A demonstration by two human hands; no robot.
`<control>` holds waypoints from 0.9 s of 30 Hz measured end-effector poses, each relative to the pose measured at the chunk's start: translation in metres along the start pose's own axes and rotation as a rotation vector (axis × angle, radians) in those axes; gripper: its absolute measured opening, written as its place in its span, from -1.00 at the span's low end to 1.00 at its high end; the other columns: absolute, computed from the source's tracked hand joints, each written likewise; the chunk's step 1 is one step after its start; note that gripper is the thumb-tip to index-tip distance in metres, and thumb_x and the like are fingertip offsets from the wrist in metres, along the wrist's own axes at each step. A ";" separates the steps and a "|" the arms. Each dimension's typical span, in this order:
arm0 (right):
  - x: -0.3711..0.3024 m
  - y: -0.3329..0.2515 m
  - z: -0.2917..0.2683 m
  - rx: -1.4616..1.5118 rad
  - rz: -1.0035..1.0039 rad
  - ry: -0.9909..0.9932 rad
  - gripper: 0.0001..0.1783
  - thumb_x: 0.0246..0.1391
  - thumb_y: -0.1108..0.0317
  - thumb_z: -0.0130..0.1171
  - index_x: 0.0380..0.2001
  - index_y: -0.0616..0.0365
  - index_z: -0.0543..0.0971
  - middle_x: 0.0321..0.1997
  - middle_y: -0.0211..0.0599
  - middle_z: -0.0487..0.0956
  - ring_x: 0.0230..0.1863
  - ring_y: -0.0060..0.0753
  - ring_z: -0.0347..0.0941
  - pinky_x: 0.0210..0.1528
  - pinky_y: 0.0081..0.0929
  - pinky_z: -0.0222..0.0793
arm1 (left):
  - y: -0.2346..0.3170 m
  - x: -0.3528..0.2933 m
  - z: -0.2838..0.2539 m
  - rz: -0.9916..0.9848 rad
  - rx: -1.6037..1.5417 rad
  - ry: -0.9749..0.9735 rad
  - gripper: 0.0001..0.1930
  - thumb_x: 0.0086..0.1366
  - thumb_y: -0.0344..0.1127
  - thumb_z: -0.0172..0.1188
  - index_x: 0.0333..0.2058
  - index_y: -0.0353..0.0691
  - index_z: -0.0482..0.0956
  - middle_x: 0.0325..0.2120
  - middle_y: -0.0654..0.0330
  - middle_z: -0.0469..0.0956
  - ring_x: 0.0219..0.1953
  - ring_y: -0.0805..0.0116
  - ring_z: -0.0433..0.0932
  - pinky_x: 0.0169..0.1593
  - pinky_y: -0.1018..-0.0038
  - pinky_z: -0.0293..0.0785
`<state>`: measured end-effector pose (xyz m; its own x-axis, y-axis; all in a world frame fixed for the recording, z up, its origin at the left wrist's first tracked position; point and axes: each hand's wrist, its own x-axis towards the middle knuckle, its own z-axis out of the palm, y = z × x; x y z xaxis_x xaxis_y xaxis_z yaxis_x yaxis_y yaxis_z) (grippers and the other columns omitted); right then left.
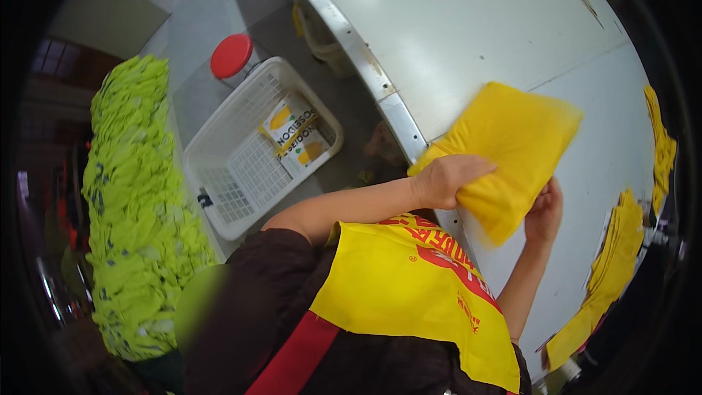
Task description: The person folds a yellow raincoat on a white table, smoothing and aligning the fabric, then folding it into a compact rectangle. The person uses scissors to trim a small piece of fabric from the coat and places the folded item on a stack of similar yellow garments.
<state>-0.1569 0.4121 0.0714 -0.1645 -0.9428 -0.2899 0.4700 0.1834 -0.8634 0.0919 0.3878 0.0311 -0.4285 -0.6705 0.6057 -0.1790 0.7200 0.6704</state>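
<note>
Between my two hands, above the edge of the pale table, is a yellow folded cloth bundle [512,146], blurred at its edges. My left hand [453,181] grips its near left side, with the fingers curled over the top. At the near right corner is my right hand [545,212], its fingers bent behind the cloth and partly hidden. A yellow apron [409,285] with red print covers my chest, just below the bundle.
The pale table [468,22] has a metal-edged rim. Left of it stands a white plastic basket [241,190] holding printed packs [296,132], beside a red round stool [231,55]. A long heap of lime-green cloth [139,212] lies far left. Yellow cloth strips [610,256] line the right.
</note>
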 end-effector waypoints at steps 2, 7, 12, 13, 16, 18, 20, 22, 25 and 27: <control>0.003 -0.021 0.015 -0.259 -0.211 -0.088 -0.49 0.18 0.20 -0.08 0.16 0.13 0.24 -0.01 -0.29 0.44 0.06 -0.44 0.33 0.06 -0.47 0.25 | 0.023 0.008 -0.023 -0.269 -0.332 0.109 -0.42 -0.10 -0.49 0.31 -0.01 -0.24 0.40 -0.18 0.05 0.51 -0.16 0.26 0.51 -0.07 0.42 0.42; 0.028 0.016 0.023 -0.585 -0.038 -0.198 -0.25 -0.01 0.18 0.13 0.22 0.16 0.11 0.07 -0.16 0.34 0.09 -0.42 0.25 0.12 -0.44 0.18 | 0.047 -0.043 -0.095 -0.836 -1.267 0.440 -0.57 0.01 -0.41 0.14 -0.06 -0.29 0.43 -0.19 0.13 0.54 -0.18 0.32 0.54 -0.09 0.36 0.49; -0.036 0.090 0.086 -0.775 0.258 -0.344 -0.40 -0.08 0.37 0.25 0.03 0.24 0.27 -0.23 -0.27 0.51 -0.27 -0.55 0.45 -0.29 -0.63 0.39 | 0.051 -0.165 -0.149 -1.290 -1.340 0.949 -0.48 0.21 -0.16 0.07 0.08 -0.30 0.29 -0.06 -0.02 0.45 -0.05 0.20 0.48 0.04 0.33 0.41; -0.048 0.105 0.101 -0.670 0.307 -0.397 -0.38 -0.09 0.39 0.25 0.04 0.27 0.26 -0.21 -0.24 0.51 -0.24 -0.50 0.46 -0.27 -0.61 0.40 | 0.067 -0.174 -0.161 -1.392 -1.300 0.980 -0.47 0.25 -0.12 0.03 0.11 -0.30 0.26 -0.02 -0.03 0.43 -0.02 0.20 0.46 0.04 0.33 0.41; -0.066 0.130 0.149 -0.643 0.283 -0.527 -0.39 -0.08 0.35 0.24 0.02 0.33 0.25 -0.20 -0.15 0.50 -0.26 -0.44 0.47 -0.23 -0.54 0.41 | 0.051 -0.281 -0.164 -1.511 -1.210 1.011 -0.50 0.30 -0.10 -0.02 0.10 -0.31 0.27 -0.04 0.00 0.45 -0.07 0.22 0.50 -0.01 0.35 0.46; -0.056 0.142 0.178 -0.779 0.412 -0.599 -0.45 -0.06 0.28 0.23 -0.05 0.35 0.31 -0.26 -0.14 0.52 -0.29 -0.47 0.47 -0.25 -0.56 0.40 | 0.052 -0.310 -0.176 -1.638 -1.181 0.963 -0.52 0.31 -0.09 -0.04 0.07 -0.32 0.31 -0.07 0.02 0.48 -0.10 0.24 0.52 -0.04 0.36 0.48; -0.045 0.169 0.198 -0.929 0.478 -0.641 -0.47 -0.07 0.22 0.23 -0.10 0.35 0.35 -0.27 -0.05 0.54 -0.27 -0.40 0.51 -0.22 -0.53 0.40 | 0.046 -0.335 -0.194 -1.736 -1.169 0.952 -0.53 0.32 -0.08 -0.04 0.03 -0.34 0.34 -0.10 0.03 0.50 -0.13 0.26 0.53 -0.06 0.36 0.49; -0.033 0.207 0.222 -1.070 0.455 -0.719 -0.43 -0.09 0.15 0.24 -0.11 0.35 0.35 -0.23 0.06 0.54 -0.21 -0.26 0.53 -0.15 -0.45 0.40 | 0.029 -0.367 -0.210 -1.740 -1.140 0.981 -0.54 0.32 -0.06 -0.04 0.01 -0.32 0.37 -0.13 0.04 0.51 -0.16 0.25 0.54 -0.11 0.35 0.52; -0.016 0.255 0.255 -1.222 0.309 -0.843 -0.41 -0.11 0.14 0.26 -0.11 0.35 0.35 -0.24 0.07 0.54 -0.18 -0.18 0.52 -0.13 -0.40 0.38 | 0.003 -0.400 -0.234 -1.749 -1.012 0.970 -0.53 0.34 -0.07 -0.09 0.04 -0.33 0.33 -0.11 0.05 0.49 -0.13 0.26 0.52 -0.09 0.35 0.50; 0.002 0.292 0.279 -1.168 0.250 -0.886 -0.39 -0.12 0.14 0.27 -0.10 0.35 0.35 -0.22 0.09 0.54 -0.16 -0.13 0.51 -0.11 -0.37 0.37 | -0.025 -0.423 -0.255 -1.703 -0.939 0.982 -0.53 0.35 -0.08 -0.11 0.06 -0.34 0.30 -0.08 0.05 0.47 -0.10 0.26 0.51 -0.07 0.36 0.48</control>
<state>0.2215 0.3865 -0.0657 0.5830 -0.6339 -0.5081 -0.6095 0.0723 -0.7895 0.5035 0.6076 -0.1328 0.1482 -0.4658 -0.8724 0.7043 -0.5696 0.4238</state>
